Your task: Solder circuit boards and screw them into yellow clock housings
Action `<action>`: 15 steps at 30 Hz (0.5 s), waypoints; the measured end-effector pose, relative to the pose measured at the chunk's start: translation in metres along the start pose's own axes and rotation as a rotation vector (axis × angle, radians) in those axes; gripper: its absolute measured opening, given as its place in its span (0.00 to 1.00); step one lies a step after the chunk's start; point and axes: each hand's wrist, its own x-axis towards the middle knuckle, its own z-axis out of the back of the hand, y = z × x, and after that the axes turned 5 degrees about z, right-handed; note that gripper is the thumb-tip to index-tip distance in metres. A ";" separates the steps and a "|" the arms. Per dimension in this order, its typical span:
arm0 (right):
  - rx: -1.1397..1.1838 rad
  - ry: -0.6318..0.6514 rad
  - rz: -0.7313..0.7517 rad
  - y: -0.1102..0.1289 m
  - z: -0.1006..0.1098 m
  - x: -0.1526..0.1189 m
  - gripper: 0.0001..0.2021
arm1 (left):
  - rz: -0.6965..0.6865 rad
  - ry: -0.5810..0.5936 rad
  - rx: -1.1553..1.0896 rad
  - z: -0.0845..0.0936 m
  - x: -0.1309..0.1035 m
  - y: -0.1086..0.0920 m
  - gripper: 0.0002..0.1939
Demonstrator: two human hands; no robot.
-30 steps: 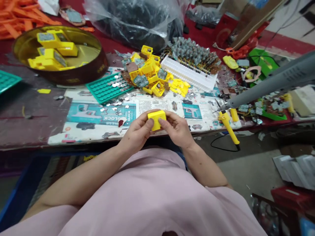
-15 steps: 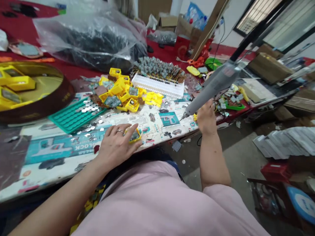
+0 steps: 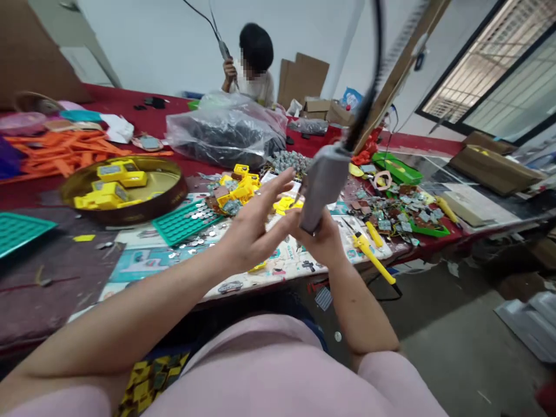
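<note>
A grey electric screwdriver (image 3: 325, 184) hangs on its cable in front of me. My right hand (image 3: 319, 234) is wrapped round its lower part. Just left of the tool, my left hand (image 3: 260, 226) is raised above the paper-covered table with its fingers apart. Under the left palm, a yellow case (image 3: 258, 267) shows only in part. Beyond the hands lie a heap of yellow cases (image 3: 243, 188) and some flat yellow pieces (image 3: 287, 204). Silver button cells (image 3: 202, 211) are scattered over a green tray (image 3: 180, 225).
A round tin (image 3: 174, 194) holds yellow cases. Orange parts (image 3: 65, 152) lie at the left. A plastic bag (image 3: 226, 130) stands behind, with another person (image 3: 256, 58) beyond. At the right are a yellow soldering iron (image 3: 376, 259) and circuit parts (image 3: 391, 211).
The view has tilted up and left, bringing the other person into sight. My left hand has lifted from the yellow case toward the screwdriver. My right hand has come in and now grips the tool.
</note>
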 end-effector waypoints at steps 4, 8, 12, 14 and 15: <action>-0.458 -0.272 0.087 -0.004 -0.046 0.001 0.42 | 0.079 -0.079 -0.293 -0.005 0.021 -0.014 0.31; -0.637 -0.329 0.345 -0.017 -0.065 -0.005 0.34 | 0.096 -0.063 -0.185 -0.003 0.026 -0.025 0.29; -0.706 -0.318 0.335 -0.019 -0.061 -0.012 0.28 | -0.056 0.034 0.159 -0.001 0.026 -0.032 0.30; -0.627 -0.287 0.257 -0.013 -0.056 -0.012 0.28 | -0.173 0.019 0.279 0.001 0.029 -0.032 0.35; -0.546 -0.259 0.235 -0.009 -0.054 -0.011 0.28 | -0.200 0.026 0.305 0.003 0.031 -0.032 0.37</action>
